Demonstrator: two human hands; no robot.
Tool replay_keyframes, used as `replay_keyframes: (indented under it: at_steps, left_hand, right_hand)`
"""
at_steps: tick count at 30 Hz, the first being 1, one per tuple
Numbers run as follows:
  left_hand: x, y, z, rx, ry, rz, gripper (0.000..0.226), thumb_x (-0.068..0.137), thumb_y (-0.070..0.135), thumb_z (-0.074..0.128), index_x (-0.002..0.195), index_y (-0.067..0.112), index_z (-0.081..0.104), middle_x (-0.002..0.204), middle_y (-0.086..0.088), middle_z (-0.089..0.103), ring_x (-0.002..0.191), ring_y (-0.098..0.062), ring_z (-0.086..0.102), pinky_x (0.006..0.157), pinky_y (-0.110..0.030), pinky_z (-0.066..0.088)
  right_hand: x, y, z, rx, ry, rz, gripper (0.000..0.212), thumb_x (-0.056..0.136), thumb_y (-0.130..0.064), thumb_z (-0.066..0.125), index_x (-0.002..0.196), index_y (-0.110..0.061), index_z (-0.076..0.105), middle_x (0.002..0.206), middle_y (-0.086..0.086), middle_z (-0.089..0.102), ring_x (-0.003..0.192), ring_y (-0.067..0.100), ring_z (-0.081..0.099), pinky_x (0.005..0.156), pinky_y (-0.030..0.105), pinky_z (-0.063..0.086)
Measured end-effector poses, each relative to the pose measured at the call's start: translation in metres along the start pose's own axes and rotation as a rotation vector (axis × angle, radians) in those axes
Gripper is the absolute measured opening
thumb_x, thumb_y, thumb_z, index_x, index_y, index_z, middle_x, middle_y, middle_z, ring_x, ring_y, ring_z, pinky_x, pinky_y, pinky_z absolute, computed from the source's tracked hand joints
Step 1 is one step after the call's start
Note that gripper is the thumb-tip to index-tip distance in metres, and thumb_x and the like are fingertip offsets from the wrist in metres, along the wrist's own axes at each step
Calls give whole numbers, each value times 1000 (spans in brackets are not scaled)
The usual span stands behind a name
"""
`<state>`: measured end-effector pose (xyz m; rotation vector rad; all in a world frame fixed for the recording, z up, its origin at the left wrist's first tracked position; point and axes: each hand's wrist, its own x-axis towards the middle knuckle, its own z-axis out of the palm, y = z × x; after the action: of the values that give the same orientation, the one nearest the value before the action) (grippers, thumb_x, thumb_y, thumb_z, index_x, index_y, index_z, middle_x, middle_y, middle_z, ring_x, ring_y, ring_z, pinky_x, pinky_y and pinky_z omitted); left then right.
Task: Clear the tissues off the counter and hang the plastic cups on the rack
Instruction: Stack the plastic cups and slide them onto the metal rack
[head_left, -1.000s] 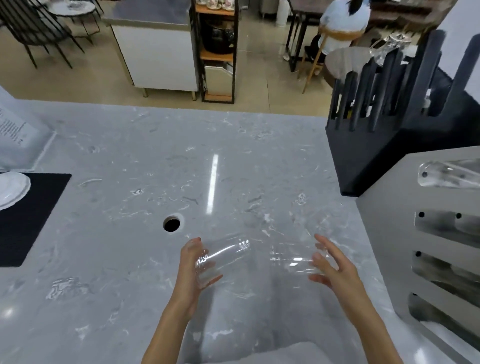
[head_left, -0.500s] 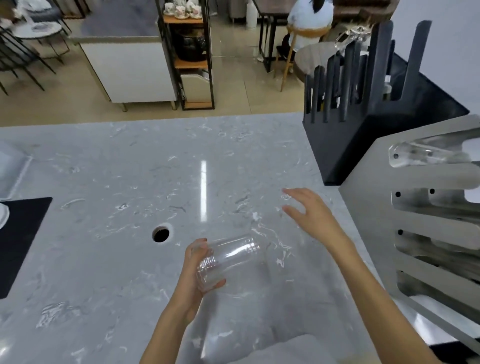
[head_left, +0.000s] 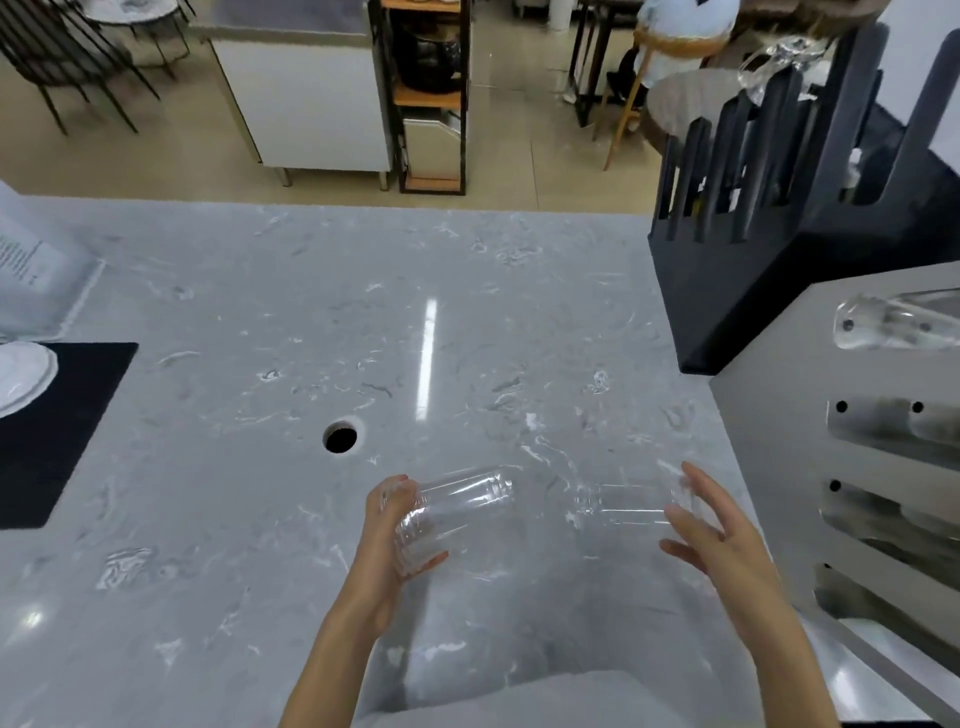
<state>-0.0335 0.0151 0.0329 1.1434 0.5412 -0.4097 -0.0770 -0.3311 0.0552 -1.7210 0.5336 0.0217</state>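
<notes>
Both clear cups are thin and slick, so I reckon either could squirt out of a loose grasp and roll over the marble counter (head_left: 260, 519) on the way to the grey rack (head_left: 769, 415) at the right edge of the frame. Low centre, the left hand (head_left: 387, 525) has its fingers clamped round the base of one sideways cup (head_left: 452, 512). The right hand (head_left: 709, 525), fingers spread, cradles a second cup (head_left: 623, 506) rather than gripping it. No tissues are visible.

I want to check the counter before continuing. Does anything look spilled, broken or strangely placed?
Nothing looks spilled or broken. The left hand holds one clear cup sideways, and the right hand is at a second clear cup. The counter looks dry, and no tissues show.
</notes>
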Motion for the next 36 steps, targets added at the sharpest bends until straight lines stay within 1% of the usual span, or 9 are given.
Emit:
replay_keyframes:
  at_steps: [3,8,12,18,25,27,29,33,36]
  left_hand:
    - [1,3,15,91,-109,-62,41,79,56,69,115,36,63,129,-6,57,117,-31,64,82,-50,62]
    - [-14,13,71,183,-411,-166,68,69,72,73,124,33,64,139,-14,54,126,-37,60,80,-55,60]
    - [-15,35,90,187,-536,-264,78,71,70,73,127,15,65,132,-20,64,120,-42,65,79,-58,58]
    - [-21,44,143,307,-753,-228,49,74,45,77,119,29,67,114,-7,67,99,-28,72,80,-48,61]
    - [-41,41,240,404,-1108,-72,77,78,65,70,146,39,46,139,1,62,124,-27,63,97,-48,55]
    - [-49,40,268,160,-1115,-150,81,80,58,73,151,33,43,153,-7,50,136,-31,52,99,-50,52]
    - [-60,35,295,39,-1015,-81,67,86,49,70,147,30,50,153,-5,50,140,-28,49,97,-49,51]
    - [-81,13,339,88,-1016,156,41,91,31,59,126,9,64,131,-6,66,129,-24,58,111,-47,45]
    - [-88,5,368,164,-1088,271,45,87,18,63,131,10,63,133,-6,67,131,-23,59,114,-34,42]
  right_hand:
    - [-25,-17,0,116,-100,-7,51,86,-37,74,131,-52,56,133,-33,56,113,4,66,78,25,61]
    - [-56,-44,46,120,-264,-68,55,87,-12,75,131,-38,56,133,-20,56,117,16,61,82,28,60]
    - [-80,-64,35,-92,-171,-311,54,89,-8,71,130,-38,54,147,-23,40,138,5,42,93,16,49]
    - [-125,-66,-2,-302,33,-373,62,88,-20,74,134,-50,48,151,-29,32,141,-2,34,95,9,43]
    - [-147,-60,-58,-148,328,-409,64,76,-38,83,129,-49,49,145,-26,35,139,2,35,95,13,47]
    - [-142,-61,-78,-89,518,-508,62,73,-36,86,122,-50,51,137,-23,44,135,3,41,101,17,46]
    - [-135,-63,-95,-41,669,-571,64,71,-33,88,120,-50,52,133,-22,47,135,12,44,109,36,45]
    - [-113,-74,-129,-112,818,-769,66,70,-26,81,125,-41,47,134,-5,43,130,17,45,103,17,42]
    - [-95,-74,-157,-123,785,-776,68,71,-25,82,126,-39,46,134,7,41,130,23,46,103,26,44]
